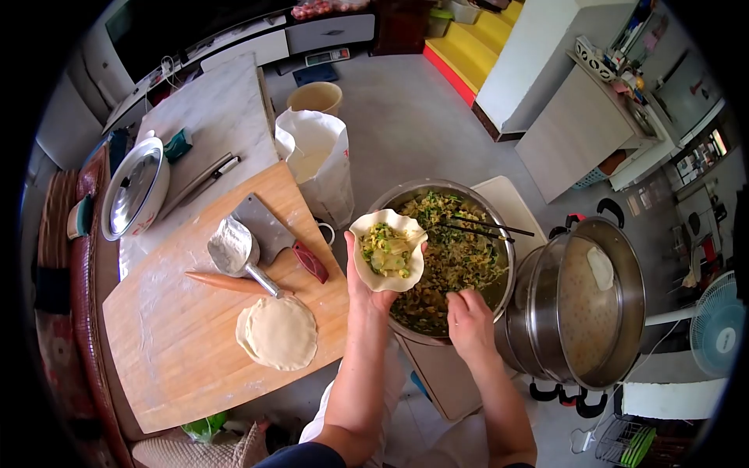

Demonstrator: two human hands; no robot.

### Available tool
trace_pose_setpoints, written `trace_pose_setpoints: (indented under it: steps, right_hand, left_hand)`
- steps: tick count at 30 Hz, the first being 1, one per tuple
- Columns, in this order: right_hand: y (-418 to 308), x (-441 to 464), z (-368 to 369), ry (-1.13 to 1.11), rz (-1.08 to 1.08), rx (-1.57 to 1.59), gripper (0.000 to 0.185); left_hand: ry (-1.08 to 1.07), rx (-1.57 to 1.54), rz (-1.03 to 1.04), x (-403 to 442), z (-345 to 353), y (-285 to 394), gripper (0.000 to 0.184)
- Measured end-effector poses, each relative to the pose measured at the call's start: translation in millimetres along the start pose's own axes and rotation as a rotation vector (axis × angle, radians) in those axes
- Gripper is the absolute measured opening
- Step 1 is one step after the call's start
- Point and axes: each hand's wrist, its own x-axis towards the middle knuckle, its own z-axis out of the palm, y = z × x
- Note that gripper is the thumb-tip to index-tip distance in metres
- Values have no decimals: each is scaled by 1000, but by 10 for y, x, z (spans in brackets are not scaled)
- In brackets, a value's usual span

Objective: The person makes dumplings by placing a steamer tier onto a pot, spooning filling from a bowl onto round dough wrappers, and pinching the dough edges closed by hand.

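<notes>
A round dough wrapper (417,269) with a frilled edge rests cupped in my left hand (363,281), with chopped green and yellow filling (386,248) in its middle. Beneath and beyond it is a wide metal bowl (505,292) of the same filling, with dark chopsticks (476,226) lying across its right part. My right hand (470,316) is over the bowl's front right rim, its fingers curled together; whatever they may hold is hidden. Flat rounds of dough (279,334) lie stacked on the wooden board (164,343) to the left.
On the board are a cleaver (265,226), a floury scoop (232,246) and a rolling pin (222,281). A flour bag (324,179) stands behind. At right is a steamer pot (593,304) with one white piece inside. A lidded basin (136,191) sits far left.
</notes>
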Motion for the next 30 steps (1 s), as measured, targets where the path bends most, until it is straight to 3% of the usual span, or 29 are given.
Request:
trace_pose_setpoints:
  steps: [2, 3, 6, 10, 12, 21, 25, 30]
  right_hand:
    - [-11, -31, 55, -179, 61, -51, 27]
    - [-12, -62, 32, -330, 122, -13, 39]
    - [-8, 65, -217, -382, -13, -148, 43]
    - [-77, 348, -258, 128, 116, 268, 54]
    - [-97, 415, -155, 228, 117, 314, 56]
    - [-199, 547, -97, 325, 68, 224, 59]
    - [-166, 590, -114, 324, -30, 296, 51]
    - [-77, 548, -299, 361, -122, 234, 41]
  left_hand:
    - [3, 0, -26, -3, -3, -4, 62]
    - [3, 0, -40, -2, 0, -12, 62]
    - [-19, 13, -67, -17, 29, -49, 61]
    - [-27, 21, -91, -40, 31, -150, 60]
    - [-64, 31, -101, -55, 37, -201, 60]
    - [-45, 50, -108, -44, -3, -245, 60]
    - [-118, 29, -149, -28, -51, -217, 60]
    - [-53, -32, -170, -38, -25, -224, 62]
